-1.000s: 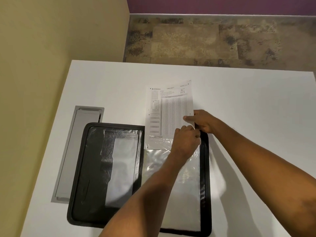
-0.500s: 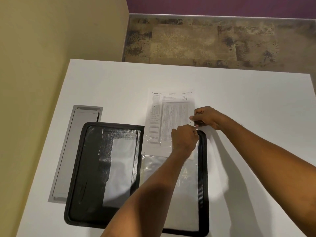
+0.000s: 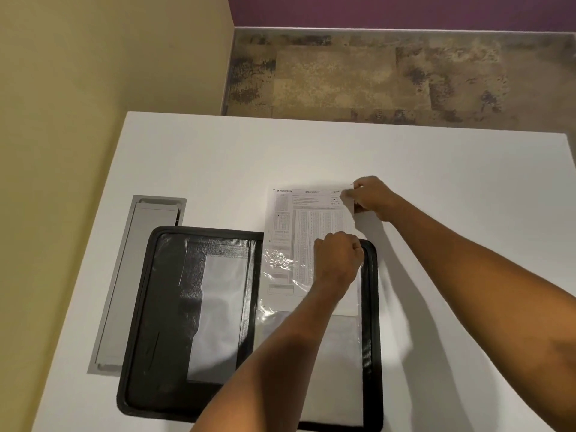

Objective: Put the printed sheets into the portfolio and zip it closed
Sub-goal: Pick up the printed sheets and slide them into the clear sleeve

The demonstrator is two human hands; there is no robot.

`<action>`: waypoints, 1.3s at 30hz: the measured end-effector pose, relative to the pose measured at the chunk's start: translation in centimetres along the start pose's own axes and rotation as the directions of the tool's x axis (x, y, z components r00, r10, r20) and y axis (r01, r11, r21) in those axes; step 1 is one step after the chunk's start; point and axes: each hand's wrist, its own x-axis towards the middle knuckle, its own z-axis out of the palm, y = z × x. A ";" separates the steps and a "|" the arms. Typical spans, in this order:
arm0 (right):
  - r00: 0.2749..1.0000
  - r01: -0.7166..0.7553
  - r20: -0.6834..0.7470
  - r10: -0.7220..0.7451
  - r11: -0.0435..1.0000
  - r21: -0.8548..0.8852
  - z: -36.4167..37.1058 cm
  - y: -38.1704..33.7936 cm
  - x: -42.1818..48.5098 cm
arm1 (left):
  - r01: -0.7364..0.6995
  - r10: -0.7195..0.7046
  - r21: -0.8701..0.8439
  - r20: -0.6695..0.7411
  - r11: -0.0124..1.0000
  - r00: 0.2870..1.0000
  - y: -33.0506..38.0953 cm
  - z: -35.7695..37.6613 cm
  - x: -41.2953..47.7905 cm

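Paper first: the printed sheet (image 3: 307,226) lay partway into the clear sleeve (image 3: 314,285) on the right half of the open portfolio (image 3: 162,307), its top half sticking out past the portfolio's far edge onto the white table (image 3: 202,163). The print was too fine to read, beyond a header line and blocks of tiny rows. And look at the right hand (image 3: 372,198) — thumb and fingers closed in a pinch on the sheet's far right corner, which curled up slightly under the grip. The left hand (image 3: 338,257) sat curled into a loose fist over the sleeve's opening near the portfolio's far right corner; the fingertips were tucked underneath, so whether they held plastic, paper or both could not be told. That forearm crossed the portfolio from the near edge and covered much of the sleeve's middle. How many sheets were in the stack could not be made out either; only one face showed. Glare on the plastic washed out the sheet's lower part. The portfolio lay flat toward the table's near left, its near edge cut off by the frame, zipper not discernible around the black rim. On its left half, a pale insert (image 3: 218,316) sat in a dark pocket. Just beside it, along the table's left edge, a grey cable hatch (image 3: 137,275) was set into the top.
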 end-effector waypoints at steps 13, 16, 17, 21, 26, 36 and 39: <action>0.983 0.059 0.182 -0.026 0.983 -0.177 0.0 2.2 -1.8 | -0.043 0.044 0.021 -0.061 0.999 0.997 -0.4 0.5 0.2; 0.943 0.132 0.330 -0.043 0.959 -0.252 -0.3 3.5 -2.8 | -0.042 0.041 -0.009 -0.061 0.999 0.997 -0.4 0.7 0.2; 0.923 0.160 0.382 -0.043 0.947 -0.278 -0.4 3.7 -3.1 | -0.044 0.043 -0.015 -0.059 0.999 0.997 -0.5 0.8 0.1; 0.892 0.272 0.440 -0.105 0.902 -0.335 -0.4 3.4 -3.5 | -0.060 0.059 -0.002 -0.080 0.998 0.995 -0.7 1.1 -0.6; 0.891 0.264 0.437 -0.122 0.923 -0.281 -0.2 2.6 -3.5 | -0.052 0.048 -0.037 -0.099 0.998 0.994 -0.6 1.0 -0.7; 0.911 0.211 0.405 -0.079 0.933 -0.291 0.6 2.9 -4.5 | -0.034 0.026 -0.053 -0.140 0.998 0.990 -0.9 1.8 -0.6; 0.917 0.223 0.389 -0.090 0.924 -0.310 0.9 2.9 -5.5 | -0.050 0.038 -0.072 -0.152 0.996 0.988 -0.8 1.8 -0.5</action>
